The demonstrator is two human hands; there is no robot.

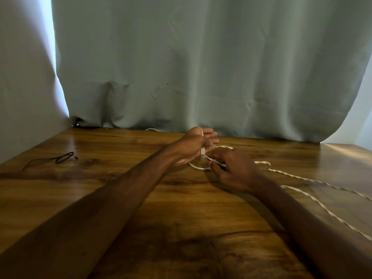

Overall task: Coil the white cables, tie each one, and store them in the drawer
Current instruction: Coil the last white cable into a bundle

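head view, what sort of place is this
Probably a room at home: a polished wooden table against a long grey-green curtain with daylight at its edges, a white cable and a black cable on it.

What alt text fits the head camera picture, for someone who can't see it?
The left hand, fingers straight, has a white cable looped over it while the right hand pinches that cable, above a wooden table. The rest trails right; a black cable lies at left, a curtain hangs behind.

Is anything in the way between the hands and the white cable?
No, nothing visible. The white cable runs over the left hand, and the right hand pinches it. No drawer shows.
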